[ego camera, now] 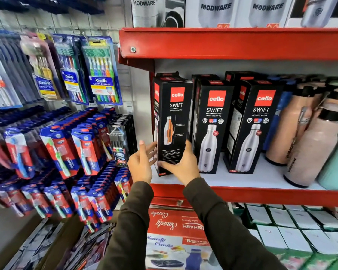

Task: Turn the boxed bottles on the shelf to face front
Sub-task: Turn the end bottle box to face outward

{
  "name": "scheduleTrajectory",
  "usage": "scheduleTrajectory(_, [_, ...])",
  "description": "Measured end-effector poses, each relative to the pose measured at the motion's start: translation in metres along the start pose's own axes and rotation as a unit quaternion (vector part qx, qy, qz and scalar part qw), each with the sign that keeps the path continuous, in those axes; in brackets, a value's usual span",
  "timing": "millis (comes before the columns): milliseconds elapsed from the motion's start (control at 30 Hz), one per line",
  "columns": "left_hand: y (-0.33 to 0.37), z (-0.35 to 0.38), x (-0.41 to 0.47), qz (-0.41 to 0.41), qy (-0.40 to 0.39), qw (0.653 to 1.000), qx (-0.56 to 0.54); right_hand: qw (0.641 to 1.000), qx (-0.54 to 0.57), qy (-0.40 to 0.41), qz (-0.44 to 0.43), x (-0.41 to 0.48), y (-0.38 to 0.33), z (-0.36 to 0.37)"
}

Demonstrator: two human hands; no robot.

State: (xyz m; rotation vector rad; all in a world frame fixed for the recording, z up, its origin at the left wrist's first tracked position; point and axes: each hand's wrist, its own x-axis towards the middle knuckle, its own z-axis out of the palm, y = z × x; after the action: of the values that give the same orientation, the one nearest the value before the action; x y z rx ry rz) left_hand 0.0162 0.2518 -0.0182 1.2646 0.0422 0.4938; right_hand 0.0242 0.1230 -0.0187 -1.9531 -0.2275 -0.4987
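Note:
Three black boxed bottles stand in a front row on the white shelf with a red lip. The left box shows an orange cutaway bottle and small text. The middle box and the right box show a steel bottle picture. More black boxes stand behind them. My right hand grips the left box at its lower part, thumb across the front and fingers on its right edge. My left hand is beside the box's lower left edge, fingers spread, fingertips at the box.
Loose pink bottles and a mint one crowd the shelf's right. A red upper shelf carries boxed flasks. Toothbrush packs hang on the wall at left. Cartons and white boxes fill the level below.

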Motion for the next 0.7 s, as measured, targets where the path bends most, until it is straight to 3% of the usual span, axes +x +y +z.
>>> scheduleTrajectory(100, [-0.001,-0.004,0.001,0.029,-0.001,0.999,0.012,0.999,-0.014,0.043,0.008,0.005,-0.002,0.001])
scheduleTrajectory(233, [-0.002,-0.009,0.01,0.06,-0.005,0.997,0.043,0.999,-0.017,0.042,-0.001,0.009,-0.003,-0.001])
scheduleTrajectory(300, [-0.005,-0.01,0.024,0.05,-0.038,0.993,0.101,1.0,-0.009,0.027,-0.004,0.01,-0.005,-0.001])
scheduleTrajectory(433, [-0.009,-0.009,0.04,-0.06,-0.125,0.983,0.122,0.999,0.018,-0.038,-0.005,0.013,-0.005,-0.001])
scheduleTrajectory(533, [-0.012,-0.008,0.039,-0.07,-0.129,0.984,0.103,0.996,-0.001,-0.085,-0.004,0.013,-0.004,-0.002])
scheduleTrajectory(700, [-0.018,-0.003,0.033,-0.034,-0.132,0.985,0.108,0.995,-0.028,-0.097,-0.018,0.013,-0.001,-0.002])
